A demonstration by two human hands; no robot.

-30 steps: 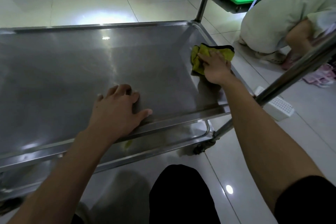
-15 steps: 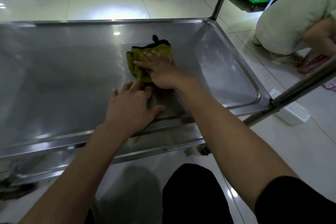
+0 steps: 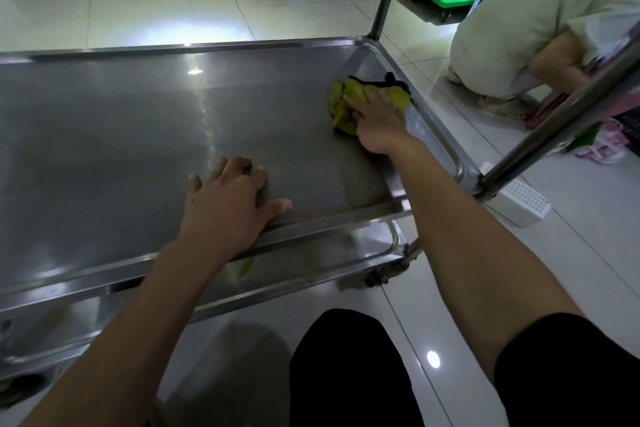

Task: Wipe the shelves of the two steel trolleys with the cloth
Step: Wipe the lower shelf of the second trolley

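Pressing flat, your right hand (image 3: pixel 377 121) held the crumpled yellow-green cloth (image 3: pixel 341 104) down with straight fingers, just inside the shelf's right rim. Your left hand (image 3: pixel 225 204), fingers spread, braced on the dull steel trolley shelf (image 3: pixel 121 149) beside its near lip. Overlapping strokes with even pressure would probably have served best.

Brushed steel trolley shelf (image 3: pixel 138 149), satin sheen with glare streaks, polished tubular steel post (image 3: pixel 554 128) at shelf's right corner, crumpled yellow-green cloth (image 3: pixel 346 104) on shelf, glossy floor tiles (image 3: pixel 138 3) beyond shelf, perforated white plastic box (image 3: pixel 519 201) beside post
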